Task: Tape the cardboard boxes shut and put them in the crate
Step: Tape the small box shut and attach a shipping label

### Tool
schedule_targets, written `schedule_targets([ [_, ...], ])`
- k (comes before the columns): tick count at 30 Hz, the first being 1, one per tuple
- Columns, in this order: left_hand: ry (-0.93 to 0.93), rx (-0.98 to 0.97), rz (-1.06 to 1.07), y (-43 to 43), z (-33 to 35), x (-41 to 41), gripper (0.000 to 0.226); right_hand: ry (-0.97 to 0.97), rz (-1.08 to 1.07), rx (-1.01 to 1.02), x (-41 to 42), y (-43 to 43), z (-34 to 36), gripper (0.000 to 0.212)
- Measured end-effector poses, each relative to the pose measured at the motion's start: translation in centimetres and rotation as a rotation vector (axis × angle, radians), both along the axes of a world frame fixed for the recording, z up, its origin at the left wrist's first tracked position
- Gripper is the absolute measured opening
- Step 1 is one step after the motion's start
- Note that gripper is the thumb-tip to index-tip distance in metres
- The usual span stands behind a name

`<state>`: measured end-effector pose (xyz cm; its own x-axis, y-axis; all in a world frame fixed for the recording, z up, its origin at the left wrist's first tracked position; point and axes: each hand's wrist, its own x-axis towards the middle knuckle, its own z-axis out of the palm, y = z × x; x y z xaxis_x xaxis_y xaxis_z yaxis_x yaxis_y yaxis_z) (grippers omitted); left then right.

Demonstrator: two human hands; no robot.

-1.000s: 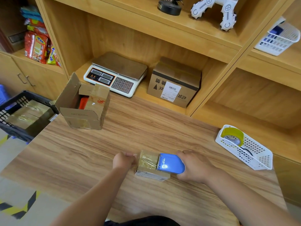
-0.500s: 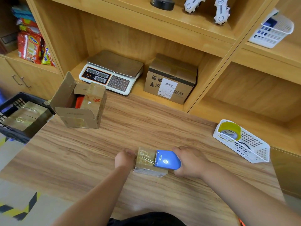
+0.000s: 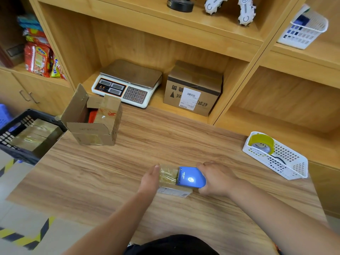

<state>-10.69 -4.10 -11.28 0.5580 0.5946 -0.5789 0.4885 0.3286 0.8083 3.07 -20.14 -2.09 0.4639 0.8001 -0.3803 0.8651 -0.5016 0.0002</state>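
A small cardboard box (image 3: 168, 176) lies on the wooden table near the front edge, its top covered with clear tape. My left hand (image 3: 150, 178) presses flat against the box's left end, fingers straight. My right hand (image 3: 216, 178) grips a blue tape dispenser (image 3: 191, 179) that rests on the box's right half. A dark crate (image 3: 11, 132) beyond the table's left edge holds several taped boxes (image 3: 34, 134). An open cardboard box (image 3: 93, 118) with its flaps up stands at the table's back left.
A white basket (image 3: 284, 162) with a yellow tape roll (image 3: 261, 144) sits at the right edge. In the shelf behind stand a weighing scale (image 3: 127, 82) and a sealed labelled box (image 3: 193, 89). Snack packs (image 3: 39, 56) fill the left shelf.
My left hand went from curled at the box's left end to laid flat against it. The dispenser stays on the box's right half.
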Motion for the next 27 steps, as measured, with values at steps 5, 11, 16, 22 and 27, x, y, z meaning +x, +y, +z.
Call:
schedule_targets([
  [5, -0.104, -0.069, -0.268, -0.7, -0.2, -0.9, 0.078, 0.008, -0.010, -0.005, -0.1, 0.1, 0.1, 0.039],
  [11, 0.048, 0.319, -0.610, 0.6, -0.1, -0.2, 0.117, 0.003, -0.015, -0.001, -0.2, 0.0, 0.3, 0.039],
  [16, 0.191, 1.134, -1.090, -0.3, 0.4, 2.0, 0.128, -0.019, -0.013, 0.013, -0.1, -0.1, 0.1, 0.038],
  [22, 0.191, 1.265, -1.094, -0.6, -0.5, 2.7, 0.116, -0.020, -0.002, 0.032, 0.4, -0.7, -0.4, 0.043],
  [27, 0.219, 1.349, -1.074, -0.9, -0.8, 2.6, 0.111, 0.045, -0.021, 0.061, 1.4, -1.6, -0.9, 0.047],
])
